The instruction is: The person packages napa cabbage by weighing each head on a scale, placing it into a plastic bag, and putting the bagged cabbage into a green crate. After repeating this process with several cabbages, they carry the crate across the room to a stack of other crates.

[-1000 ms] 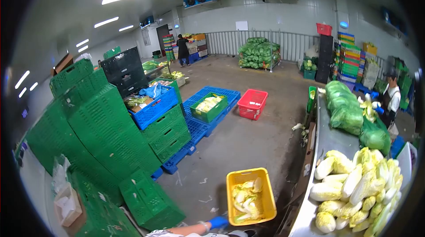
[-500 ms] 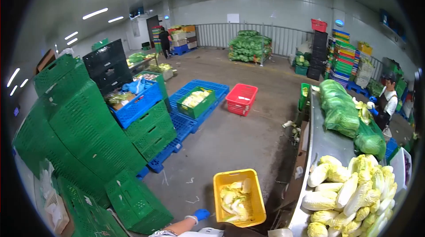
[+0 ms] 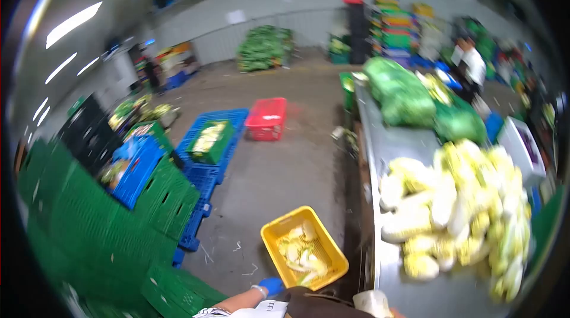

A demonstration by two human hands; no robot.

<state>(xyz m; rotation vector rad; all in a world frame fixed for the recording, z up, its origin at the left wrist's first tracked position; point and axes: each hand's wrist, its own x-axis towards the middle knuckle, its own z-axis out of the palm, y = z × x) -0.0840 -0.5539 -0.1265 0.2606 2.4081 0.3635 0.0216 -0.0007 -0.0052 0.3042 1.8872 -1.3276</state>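
Observation:
My left hand, in a blue glove, is at the bottom of the view beside the near left corner of a yellow basket; its fingers are smeared and partly hidden. Inside the basket lie pale cabbage leaves and pieces. Of my right arm only a whitish cuff shows at the bottom edge, and the hand cannot be made out. To the right, a heap of napa cabbages lies on the metal table, with green bagged cabbages behind it.
Green crates are stacked at the left, with a blue crate on top. Blue pallets hold a green crate near a red basket. Another person stands behind the table; one more is far left.
The view has turned right and blurred, so the cabbage heap sits further left in it. My left hand is now closer to the yellow basket, which appears more tilted.

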